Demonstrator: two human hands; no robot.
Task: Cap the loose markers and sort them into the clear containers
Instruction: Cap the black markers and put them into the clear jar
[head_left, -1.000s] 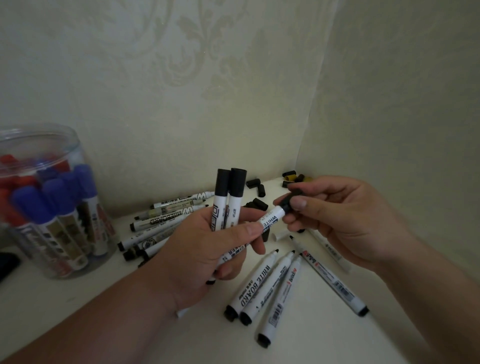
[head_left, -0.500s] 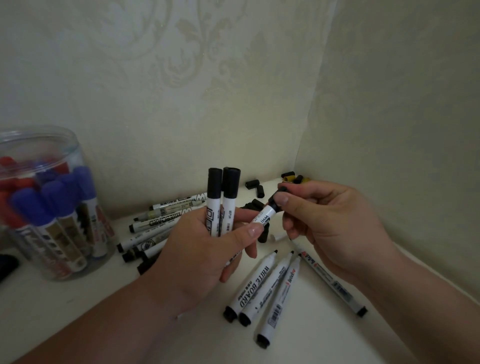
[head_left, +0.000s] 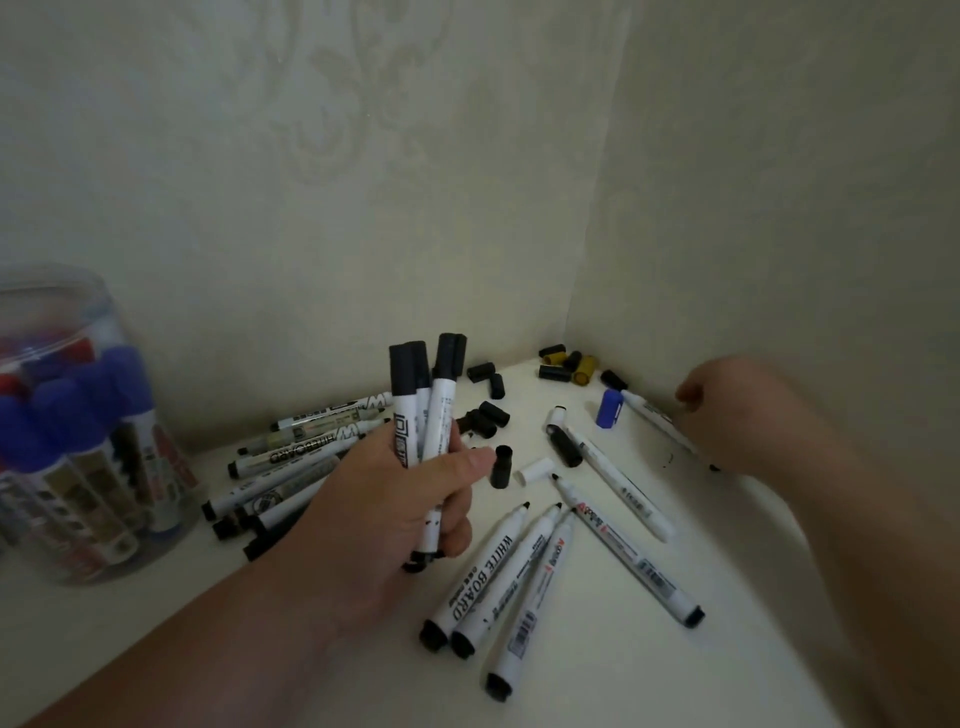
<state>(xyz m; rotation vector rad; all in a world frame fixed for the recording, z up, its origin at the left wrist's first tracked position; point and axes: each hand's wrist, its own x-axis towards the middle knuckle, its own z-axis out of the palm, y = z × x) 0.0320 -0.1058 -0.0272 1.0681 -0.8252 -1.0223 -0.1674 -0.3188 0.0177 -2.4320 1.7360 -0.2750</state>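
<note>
Uncapped markers (head_left: 485, 569) lie fanned on the table (head_left: 597, 675); the left hand (head_left: 395, 504) grips capped markers (head_left: 423, 410) upright; the clear container (head_left: 78, 426) stands left; farther back, the blurred right hand (head_left: 737, 415) covers a thin marker (head_left: 644, 408), grip unclear; loose caps (head_left: 553, 372) fill the corner.

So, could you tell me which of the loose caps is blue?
The blue cap just left of the right hand; the other caps are black, yellowish or white.

Three black-capped white markers (head_left: 422, 415) are being held upright in the left hand (head_left: 395, 509). Uncapped markers (head_left: 488, 571) are being supported flat, fanned out, with black caps (head_left: 493, 387) and a blue cap (head_left: 609, 409) scattered behind. Blue- and red-capped markers (head_left: 130, 395) are being held upright by the clear container (head_left: 52, 296) at far left.
</note>
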